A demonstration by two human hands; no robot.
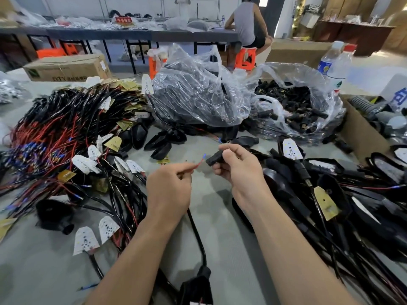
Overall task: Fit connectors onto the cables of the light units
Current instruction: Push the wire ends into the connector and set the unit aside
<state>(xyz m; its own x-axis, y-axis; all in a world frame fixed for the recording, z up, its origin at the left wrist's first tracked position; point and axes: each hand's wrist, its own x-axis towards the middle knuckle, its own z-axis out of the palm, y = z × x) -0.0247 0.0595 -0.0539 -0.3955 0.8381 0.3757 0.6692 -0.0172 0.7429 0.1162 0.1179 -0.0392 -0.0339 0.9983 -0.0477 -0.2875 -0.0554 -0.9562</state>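
My left hand (169, 186) pinches a thin red wire (198, 164) whose blue-tipped end points up and right. My right hand (237, 166) holds a small black connector (214, 159) just right of that wire tip; the tip is close to the connector but apart from it. A black cable (198, 236) runs from under my left hand down to a black light unit (196, 289) at the bottom edge. Both hands hover above the grey table (231, 249).
A big heap of red and black cables with white LED boards (57, 137) fills the left. Clear bags hold black housings (193, 93) and black connectors (297, 106). More light units (330, 194) lie at right. A water bottle (334, 64) and a cardboard box (361, 133) stand far right. A person sits at the back.
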